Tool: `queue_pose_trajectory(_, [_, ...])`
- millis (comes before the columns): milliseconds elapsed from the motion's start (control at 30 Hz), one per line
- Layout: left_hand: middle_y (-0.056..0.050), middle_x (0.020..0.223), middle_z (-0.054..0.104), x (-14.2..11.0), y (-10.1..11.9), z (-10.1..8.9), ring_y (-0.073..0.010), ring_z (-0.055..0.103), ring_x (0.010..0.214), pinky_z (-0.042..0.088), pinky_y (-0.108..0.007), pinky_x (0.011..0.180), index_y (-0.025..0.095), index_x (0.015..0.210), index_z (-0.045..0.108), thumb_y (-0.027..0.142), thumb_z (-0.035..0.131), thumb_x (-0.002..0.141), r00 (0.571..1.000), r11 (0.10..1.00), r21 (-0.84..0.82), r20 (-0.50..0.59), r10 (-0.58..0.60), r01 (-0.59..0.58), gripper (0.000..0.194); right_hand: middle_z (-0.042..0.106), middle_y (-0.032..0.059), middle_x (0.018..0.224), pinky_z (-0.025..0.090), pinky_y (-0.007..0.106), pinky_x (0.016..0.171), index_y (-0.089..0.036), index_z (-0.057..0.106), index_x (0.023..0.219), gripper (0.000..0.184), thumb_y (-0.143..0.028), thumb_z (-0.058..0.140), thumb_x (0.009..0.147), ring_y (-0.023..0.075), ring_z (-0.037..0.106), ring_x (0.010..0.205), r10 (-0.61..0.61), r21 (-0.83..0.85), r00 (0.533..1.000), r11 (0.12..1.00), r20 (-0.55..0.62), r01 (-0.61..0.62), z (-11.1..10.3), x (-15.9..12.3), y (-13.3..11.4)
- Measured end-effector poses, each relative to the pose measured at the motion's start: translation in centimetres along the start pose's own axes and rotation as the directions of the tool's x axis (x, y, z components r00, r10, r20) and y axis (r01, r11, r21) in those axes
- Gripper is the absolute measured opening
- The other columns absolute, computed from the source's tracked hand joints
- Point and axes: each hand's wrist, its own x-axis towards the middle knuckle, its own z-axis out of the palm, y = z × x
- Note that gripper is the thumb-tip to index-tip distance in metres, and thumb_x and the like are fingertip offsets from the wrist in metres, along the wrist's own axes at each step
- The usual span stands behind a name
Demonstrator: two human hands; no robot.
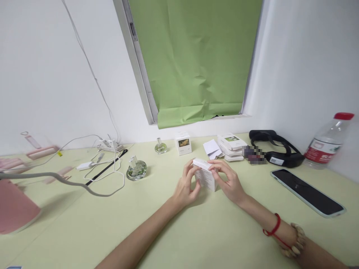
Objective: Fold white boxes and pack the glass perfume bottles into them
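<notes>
A small white printed box (206, 178) stands on the pale green table between my hands. My left hand (188, 185) grips its left side, with fingers bent over the top edge and the thumb low. From the right, my right hand (227, 181) holds the top right edge, fingertips on the lid and thumb against the near face. Behind it stands another white box (184, 145) with a flower picture. A small perfume bottle (160, 146) is left of that box, and a larger perfume bottle (136, 169) sits nearer, left of my left hand.
Flat white boxes (231, 144) are stacked behind my right hand, beside a folded white paper (212, 149). At the right are a black headset (284, 158), a phone (308, 191) and a plastic bottle (325, 144). White cables (112, 164) and a pink object (17, 209) occupy the left.
</notes>
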Motion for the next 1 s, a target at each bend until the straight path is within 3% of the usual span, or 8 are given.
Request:
queue_pose_trajectory(167, [-0.015,0.128,0.028,0.1,0.2,0.1,-0.0207,0.038,0.117,0.049,-0.030,0.081,0.016,0.115,0.039,0.010,0.043,0.079,0.999,1.000,0.013,-0.040,-0.011,0.011,0.037,0.054,0.0036,0.109,0.043,0.028,0.087,-0.022,0.056,0.104,0.021,-0.015,0.047,0.086,0.0138,0.049,0.105,-0.006,-0.006,1.000,1.000,0.026,0.006,0.1,0.0,0.0])
queue_pose_trajectory(367, [-0.014,0.134,0.023,0.3,0.7,0.2,-0.0149,0.048,0.100,0.049,-0.025,0.075,0.016,0.108,0.042,0.010,0.042,0.079,0.998,0.998,0.028,-0.050,-0.048,0.050,0.030,0.054,0.0034,0.110,0.040,0.030,0.093,-0.022,0.058,0.106,0.024,-0.015,0.046,0.087,0.0139,0.049,0.107,-0.027,-0.010,0.998,1.000,0.050,0.028,-0.1,0.1,-0.1])
queue_pose_trajectory(533, [-0.013,0.136,0.028,0.4,0.6,0.0,-0.0191,0.039,0.118,0.048,-0.028,0.083,0.016,0.114,0.039,0.009,0.040,0.081,1.000,0.998,0.057,-0.011,-0.025,0.026,0.034,0.053,0.0024,0.111,0.039,0.029,0.094,-0.024,0.059,0.106,0.025,-0.016,0.046,0.087,0.0134,0.048,0.108,-0.002,-0.002,0.998,1.000,0.059,0.003,-0.2,0.0,0.1])
queue_pose_trajectory(700, [-0.012,0.133,0.032,0.4,0.2,0.1,-0.0185,0.039,0.119,0.048,-0.029,0.086,0.018,0.121,0.035,0.010,0.041,0.080,1.000,0.999,0.051,0.011,-0.020,0.019,0.042,0.052,0.0042,0.113,0.038,0.030,0.094,-0.023,0.061,0.105,0.024,-0.017,0.046,0.087,0.0145,0.047,0.110,0.015,0.017,0.996,1.000,0.085,-0.017,-0.2,0.0,0.2])
queue_pose_trajectory(1000, [-0.013,0.138,0.024,-0.1,-0.5,0.3,-0.0212,0.029,0.127,0.047,-0.031,0.089,0.019,0.125,0.025,0.011,0.041,0.080,0.999,0.999,0.034,0.042,0.005,-0.007,0.048,0.048,0.0036,0.119,0.035,0.029,0.097,-0.025,0.063,0.103,0.023,-0.022,0.047,0.087,0.0147,0.043,0.115,0.085,0.033,0.990,0.995,0.111,-0.089,-0.1,0.0,0.5])
